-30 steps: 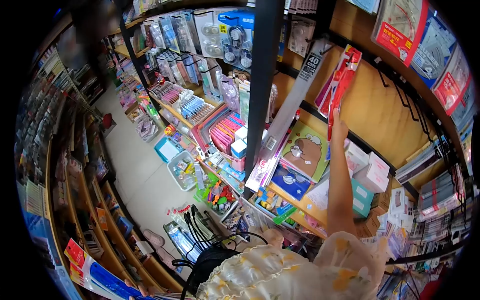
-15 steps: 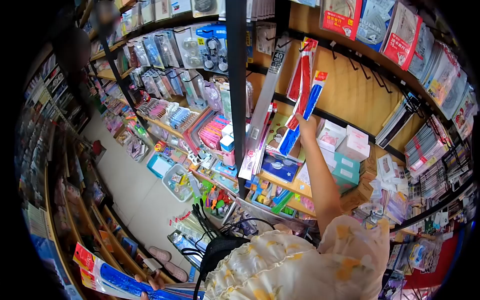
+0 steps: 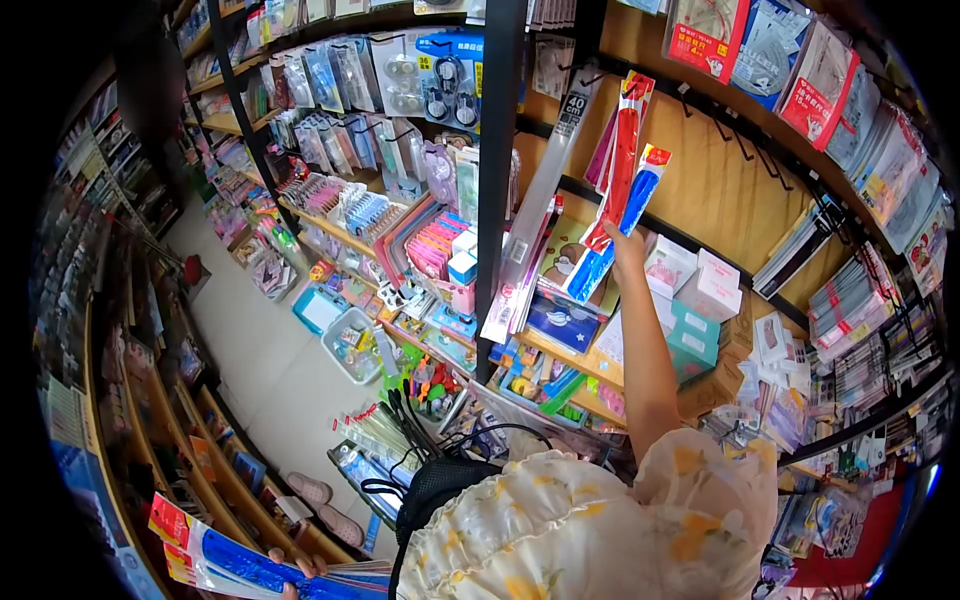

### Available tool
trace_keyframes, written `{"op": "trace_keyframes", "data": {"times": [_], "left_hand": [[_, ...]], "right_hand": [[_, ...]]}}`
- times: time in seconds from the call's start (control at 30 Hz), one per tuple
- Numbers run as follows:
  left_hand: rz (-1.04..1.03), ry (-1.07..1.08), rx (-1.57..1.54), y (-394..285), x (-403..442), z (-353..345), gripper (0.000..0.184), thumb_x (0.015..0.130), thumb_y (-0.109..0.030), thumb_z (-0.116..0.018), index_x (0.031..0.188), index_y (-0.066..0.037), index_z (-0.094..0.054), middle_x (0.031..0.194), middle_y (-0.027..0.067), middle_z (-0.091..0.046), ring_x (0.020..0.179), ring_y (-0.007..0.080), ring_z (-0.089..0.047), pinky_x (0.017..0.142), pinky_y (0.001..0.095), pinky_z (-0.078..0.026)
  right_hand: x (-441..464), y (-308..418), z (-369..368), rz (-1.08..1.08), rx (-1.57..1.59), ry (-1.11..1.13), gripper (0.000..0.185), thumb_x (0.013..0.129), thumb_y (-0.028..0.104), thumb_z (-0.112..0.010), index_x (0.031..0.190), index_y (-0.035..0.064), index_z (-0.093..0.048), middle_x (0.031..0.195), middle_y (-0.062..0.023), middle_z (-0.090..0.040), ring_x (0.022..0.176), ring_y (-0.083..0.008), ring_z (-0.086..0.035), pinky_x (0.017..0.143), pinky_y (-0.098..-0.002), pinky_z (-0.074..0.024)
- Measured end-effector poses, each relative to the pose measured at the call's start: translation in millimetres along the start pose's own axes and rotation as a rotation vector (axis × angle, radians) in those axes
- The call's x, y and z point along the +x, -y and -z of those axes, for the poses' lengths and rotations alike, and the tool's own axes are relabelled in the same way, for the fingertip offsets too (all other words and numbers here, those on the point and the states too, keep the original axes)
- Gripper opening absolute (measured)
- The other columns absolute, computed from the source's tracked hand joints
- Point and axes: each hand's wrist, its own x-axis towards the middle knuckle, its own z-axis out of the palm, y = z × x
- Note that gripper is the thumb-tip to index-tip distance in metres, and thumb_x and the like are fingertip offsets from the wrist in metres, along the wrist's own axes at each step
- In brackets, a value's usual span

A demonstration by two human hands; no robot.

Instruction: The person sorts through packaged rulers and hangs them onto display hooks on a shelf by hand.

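Note:
My right hand (image 3: 626, 246) is closed on a long blue ruler-like packet (image 3: 592, 272) with a red and yellow header, held slanted in front of the display rack. Right beside it, a red packet (image 3: 621, 155) of the same long shape hangs on the rack, partly overlapped by the blue one. Left of these hangs a long clear sleeve marked 40 cm (image 3: 540, 205). At the lower left, my left hand (image 3: 300, 566) grips a bundle of long blue packets (image 3: 232, 556) with red headers; its fingertips show over the edge, and the rest is hidden.
White boxes (image 3: 712, 285) and a teal box (image 3: 690, 338) stand on the shelf below the hooks (image 3: 735, 135). A black post (image 3: 497, 180) rises left of the rack. Bins of small goods (image 3: 356, 345) sit by the aisle floor (image 3: 270, 370). A bookshelf (image 3: 180, 430) lines the left.
The view has shifted slightly, so the rack appears a little further right. My right hand stays on the blue packet by the red one. My left hand keeps its bundle.

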Motion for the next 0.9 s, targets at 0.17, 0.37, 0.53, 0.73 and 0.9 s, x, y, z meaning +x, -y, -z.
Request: {"op": "trace_keyframes", "data": {"times": [0.17, 0.37, 0.53, 0.73, 0.9], "left_hand": [[-0.023, 0.053, -0.019, -4, -6, 13, 0.036, 0.066, -0.014, -0.046, 0.095, -0.002, -0.027, 0.069, 0.0049, -0.037, 0.052, 0.0106, -0.035, 0.046, 0.0218, -0.031], [-0.038, 0.041, 0.038, -5, -6, -2, 0.034, 0.068, -0.015, -0.045, 0.095, -0.004, -0.027, 0.067, 0.004, -0.036, 0.056, 0.0103, -0.036, 0.05, 0.0224, -0.03], [-0.075, -0.056, 0.037, 3, -5, -9, 0.033, 0.068, -0.015, -0.044, 0.095, -0.004, -0.027, 0.07, 0.0047, -0.037, 0.056, 0.0109, -0.036, 0.05, 0.0225, -0.031], [-0.035, -0.036, 0.008, 0, 3, -26, 0.031, 0.068, -0.015, -0.044, 0.092, -0.004, -0.028, 0.071, 0.0049, -0.037, 0.056, 0.0114, -0.036, 0.049, 0.0226, -0.03], [0.02, 0.011, 0.034, 3, 5, -19, 0.032, 0.066, -0.018, -0.046, 0.089, -0.004, -0.03, 0.065, 0.0046, -0.038, 0.055, 0.0118, -0.035, 0.05, 0.0223, -0.03]], "right_hand": [[9, -14, 1, 0.046, 0.017, 0.021, 0.025, 0.067, 0.011, -0.052, 0.088, -0.0035, -0.047, 0.081, -0.0091, -0.052, 0.068, -0.0149, -0.051, 0.061, -0.025, -0.0396], [22, -15, 15, -0.058, -0.091, 0.102, 0.02, 0.067, 0.012, -0.054, 0.082, -0.0017, -0.05, 0.07, -0.0079, -0.054, 0.054, -0.0133, -0.051, 0.049, -0.024, -0.0415], [-44, -15, 20, 0.189, -0.645, 0.102, 0.02, 0.062, 0.012, -0.058, 0.077, 0.0008, -0.052, 0.065, -0.005, -0.053, 0.056, -0.0115, -0.049, 0.052, -0.0241, -0.0393], [-127, 2, 7, 0.249, -0.39, -0.08, 0.012, 0.065, -0.002, -0.046, 0.076, 0.0019, -0.049, 0.06, -0.0039, -0.049, 0.055, -0.0086, -0.045, 0.051, -0.0187, -0.0352], [-64, 25, 20, 0.63, -0.384, -0.259, 0.025, 0.062, -0.007, -0.043, 0.085, 0.0011, -0.048, 0.078, -0.0111, -0.051, 0.068, -0.0127, -0.049, 0.06, -0.0206, -0.0371]]}}
